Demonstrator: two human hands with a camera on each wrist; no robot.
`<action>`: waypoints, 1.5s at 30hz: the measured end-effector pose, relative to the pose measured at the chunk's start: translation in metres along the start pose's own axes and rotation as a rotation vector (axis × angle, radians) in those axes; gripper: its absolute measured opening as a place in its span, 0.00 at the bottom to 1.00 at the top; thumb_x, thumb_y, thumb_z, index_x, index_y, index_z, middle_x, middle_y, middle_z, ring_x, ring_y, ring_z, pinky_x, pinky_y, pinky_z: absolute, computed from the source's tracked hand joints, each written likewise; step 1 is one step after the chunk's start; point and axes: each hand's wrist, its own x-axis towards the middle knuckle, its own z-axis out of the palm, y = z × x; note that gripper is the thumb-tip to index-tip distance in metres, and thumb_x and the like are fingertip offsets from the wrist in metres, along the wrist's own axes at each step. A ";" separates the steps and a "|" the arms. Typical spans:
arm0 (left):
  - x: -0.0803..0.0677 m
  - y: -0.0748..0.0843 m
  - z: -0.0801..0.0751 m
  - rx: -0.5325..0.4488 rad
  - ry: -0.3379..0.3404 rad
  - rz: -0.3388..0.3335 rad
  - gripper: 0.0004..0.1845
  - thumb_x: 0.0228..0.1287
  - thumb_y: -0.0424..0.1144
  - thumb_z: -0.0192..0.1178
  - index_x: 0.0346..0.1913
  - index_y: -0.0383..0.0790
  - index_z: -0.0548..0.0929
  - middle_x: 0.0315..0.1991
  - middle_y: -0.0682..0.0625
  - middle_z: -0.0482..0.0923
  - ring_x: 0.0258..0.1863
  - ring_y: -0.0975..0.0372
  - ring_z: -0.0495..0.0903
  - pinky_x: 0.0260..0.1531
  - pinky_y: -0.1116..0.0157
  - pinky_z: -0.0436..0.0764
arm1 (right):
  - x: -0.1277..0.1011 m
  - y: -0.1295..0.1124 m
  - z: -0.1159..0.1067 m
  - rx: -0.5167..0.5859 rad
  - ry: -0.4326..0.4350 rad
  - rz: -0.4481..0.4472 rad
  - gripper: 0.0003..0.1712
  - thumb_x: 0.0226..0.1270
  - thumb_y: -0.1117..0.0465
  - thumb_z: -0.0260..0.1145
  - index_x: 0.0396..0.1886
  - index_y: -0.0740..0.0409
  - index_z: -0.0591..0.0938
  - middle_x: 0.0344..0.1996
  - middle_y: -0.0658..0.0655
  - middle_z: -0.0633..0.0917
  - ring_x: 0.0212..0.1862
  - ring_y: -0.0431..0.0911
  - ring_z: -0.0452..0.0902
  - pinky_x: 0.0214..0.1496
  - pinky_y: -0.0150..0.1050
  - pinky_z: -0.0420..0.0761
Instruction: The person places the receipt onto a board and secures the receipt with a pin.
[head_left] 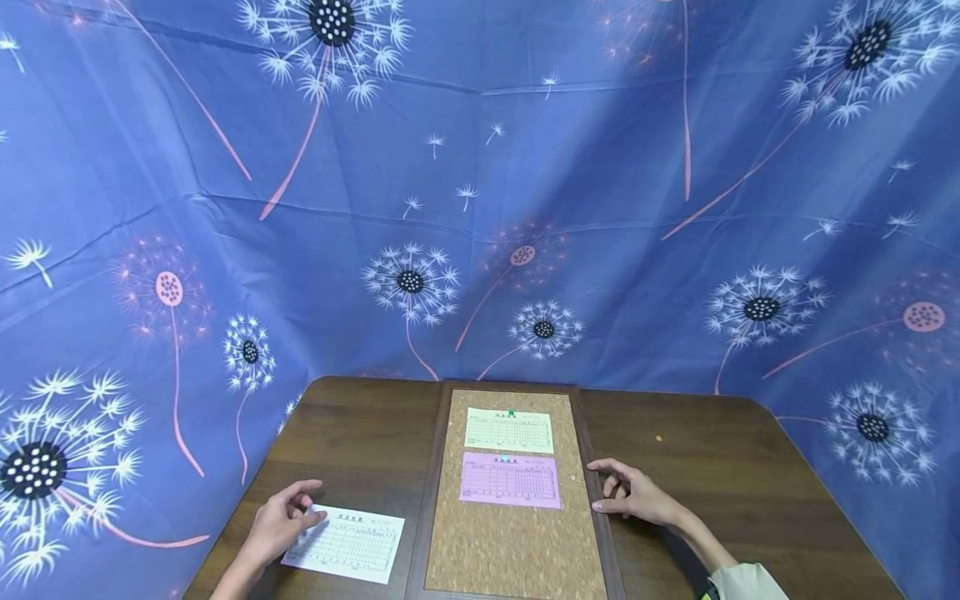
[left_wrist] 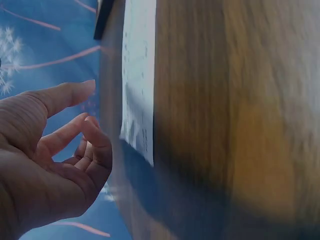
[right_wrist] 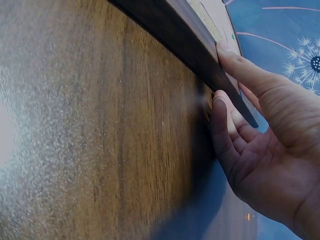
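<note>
A corkboard (head_left: 517, 542) in a dark wooden frame lies on the brown table. Pinned to it are a pale green printed slip (head_left: 508, 430) and, just below, a purple slip (head_left: 510, 481). My right hand (head_left: 637, 496) is at the frame's right side; in the right wrist view its thumb rests on the frame (right_wrist: 192, 45) and curled fingers grip the outer edge. A white printed slip (head_left: 352, 546) lies flat left of the board. Over its left end hovers my left hand (head_left: 277, 525), fingers loosely bent, thumb apart, holding nothing; the left wrist view shows a gap above the slip (left_wrist: 137, 75).
A blue cloth (head_left: 480, 208) with dandelion prints hangs behind and at the sides of the table (head_left: 360, 425). A green pushpin (head_left: 512, 413) and a light blue pushpin (head_left: 505, 459) sit in the slips. Right of the board is a small orange spot (head_left: 659, 438).
</note>
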 end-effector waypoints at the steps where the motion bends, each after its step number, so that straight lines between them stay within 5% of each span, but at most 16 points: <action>1: 0.001 -0.002 -0.002 0.013 0.006 0.005 0.30 0.53 0.31 0.74 0.61 0.30 0.80 0.37 0.48 0.76 0.26 0.69 0.69 0.27 0.71 0.71 | 0.000 0.000 0.000 0.000 0.002 0.000 0.34 0.65 0.67 0.72 0.66 0.75 0.69 0.33 0.69 0.77 0.23 0.30 0.70 0.20 0.29 0.74; 18: 0.010 -0.027 -0.015 0.207 -0.030 0.030 0.38 0.49 0.36 0.78 0.65 0.30 0.76 0.44 0.42 0.76 0.40 0.58 0.71 0.37 0.66 0.68 | 0.000 -0.006 0.001 -0.014 0.015 0.071 0.36 0.64 0.66 0.73 0.67 0.73 0.69 0.34 0.69 0.77 0.24 0.32 0.68 0.23 0.28 0.73; 30: 0.011 -0.029 -0.017 0.165 -0.085 0.043 0.36 0.48 0.35 0.77 0.62 0.29 0.78 0.40 0.48 0.75 0.26 0.66 0.67 0.28 0.70 0.66 | 0.000 -0.007 0.003 -0.030 0.029 0.072 0.35 0.64 0.66 0.73 0.67 0.73 0.69 0.34 0.70 0.76 0.25 0.32 0.68 0.24 0.27 0.73; 39: 0.006 -0.033 -0.021 0.128 -0.138 0.128 0.36 0.45 0.32 0.79 0.62 0.28 0.78 0.41 0.45 0.73 0.25 0.70 0.68 0.28 0.72 0.68 | -0.001 -0.005 0.004 -0.032 0.036 0.040 0.35 0.64 0.66 0.73 0.66 0.74 0.69 0.33 0.71 0.76 0.24 0.31 0.68 0.23 0.27 0.73; 45: 0.006 -0.035 -0.019 0.127 -0.153 0.125 0.33 0.44 0.32 0.79 0.58 0.33 0.82 0.42 0.45 0.73 0.26 0.68 0.69 0.29 0.72 0.68 | -0.001 -0.003 0.004 -0.034 0.041 0.042 0.35 0.64 0.66 0.73 0.66 0.73 0.70 0.34 0.69 0.76 0.25 0.31 0.68 0.23 0.27 0.72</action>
